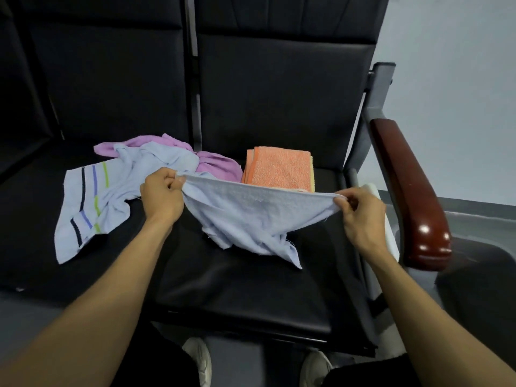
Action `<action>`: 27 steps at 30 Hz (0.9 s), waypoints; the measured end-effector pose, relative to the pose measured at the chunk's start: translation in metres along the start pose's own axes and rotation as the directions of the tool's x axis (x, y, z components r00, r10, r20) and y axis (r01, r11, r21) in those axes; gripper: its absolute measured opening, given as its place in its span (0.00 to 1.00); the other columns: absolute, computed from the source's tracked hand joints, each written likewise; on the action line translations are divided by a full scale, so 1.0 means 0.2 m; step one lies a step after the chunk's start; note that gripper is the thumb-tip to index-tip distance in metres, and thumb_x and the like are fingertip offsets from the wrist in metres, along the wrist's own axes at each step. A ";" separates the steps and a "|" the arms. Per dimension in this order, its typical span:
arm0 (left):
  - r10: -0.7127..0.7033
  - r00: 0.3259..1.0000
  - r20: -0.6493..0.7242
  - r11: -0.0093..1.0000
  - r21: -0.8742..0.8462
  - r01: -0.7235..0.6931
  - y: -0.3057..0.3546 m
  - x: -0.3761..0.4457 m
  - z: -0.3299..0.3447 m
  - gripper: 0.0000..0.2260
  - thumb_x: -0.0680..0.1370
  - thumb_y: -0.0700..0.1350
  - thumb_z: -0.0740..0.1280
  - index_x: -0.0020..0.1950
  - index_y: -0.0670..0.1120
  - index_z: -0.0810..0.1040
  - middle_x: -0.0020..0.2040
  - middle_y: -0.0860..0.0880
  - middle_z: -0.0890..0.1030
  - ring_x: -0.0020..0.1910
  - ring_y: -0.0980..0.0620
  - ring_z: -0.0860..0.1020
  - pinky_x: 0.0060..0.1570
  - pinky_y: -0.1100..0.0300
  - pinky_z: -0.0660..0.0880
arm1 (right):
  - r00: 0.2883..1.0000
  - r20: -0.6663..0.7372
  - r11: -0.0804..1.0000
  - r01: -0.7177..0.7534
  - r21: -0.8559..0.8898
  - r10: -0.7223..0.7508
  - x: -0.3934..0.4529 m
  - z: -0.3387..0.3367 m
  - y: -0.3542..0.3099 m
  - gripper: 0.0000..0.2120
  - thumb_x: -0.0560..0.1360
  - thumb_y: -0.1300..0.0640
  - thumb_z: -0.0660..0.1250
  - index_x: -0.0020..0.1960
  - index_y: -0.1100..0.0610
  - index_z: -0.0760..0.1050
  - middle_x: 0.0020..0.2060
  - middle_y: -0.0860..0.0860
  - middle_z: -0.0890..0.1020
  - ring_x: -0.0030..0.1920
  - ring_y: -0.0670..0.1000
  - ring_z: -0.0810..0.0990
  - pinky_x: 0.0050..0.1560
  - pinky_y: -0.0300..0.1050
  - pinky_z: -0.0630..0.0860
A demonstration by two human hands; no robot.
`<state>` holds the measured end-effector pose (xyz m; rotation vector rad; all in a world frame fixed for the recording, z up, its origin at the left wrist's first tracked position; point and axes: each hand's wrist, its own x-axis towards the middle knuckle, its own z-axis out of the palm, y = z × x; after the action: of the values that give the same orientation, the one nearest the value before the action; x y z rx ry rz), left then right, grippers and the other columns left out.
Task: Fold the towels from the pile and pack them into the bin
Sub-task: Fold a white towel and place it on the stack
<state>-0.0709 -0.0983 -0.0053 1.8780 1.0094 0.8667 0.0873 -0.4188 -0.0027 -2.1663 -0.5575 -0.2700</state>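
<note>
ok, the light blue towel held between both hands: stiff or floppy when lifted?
Likely floppy: the light blue towel sags between the left hand and right hand, its lower edge crumpling on the seat. Probably light, since fingertip pinches hold it. Frayed edges may snag.

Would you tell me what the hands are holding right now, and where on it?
Both hold the plain light blue towel by its top edge: left hand and right hand each pinch one corner.

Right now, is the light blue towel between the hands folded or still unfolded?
Unfolded. Left hand and right hand pinch the light blue towel along its top edge; the rest hangs rumpled onto the seat.
</note>
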 end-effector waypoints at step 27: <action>0.176 0.983 -0.060 0.973 -0.139 -0.183 0.85 -0.14 -0.62 0.05 0.80 0.41 0.69 0.45 0.46 0.80 0.41 0.47 0.82 0.45 0.43 0.82 0.50 0.43 0.82 | 0.982 -0.181 0.999 0.052 -0.015 -0.054 0.12 -0.76 -0.72 0.09 0.82 0.58 0.64 0.46 0.61 0.76 0.41 0.54 0.80 0.42 0.54 0.76 0.39 0.41 0.68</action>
<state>-0.1326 -0.1400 0.1932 1.8530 0.7907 1.0657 0.0403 -0.4551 0.1995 -2.1116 -0.5115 -0.4949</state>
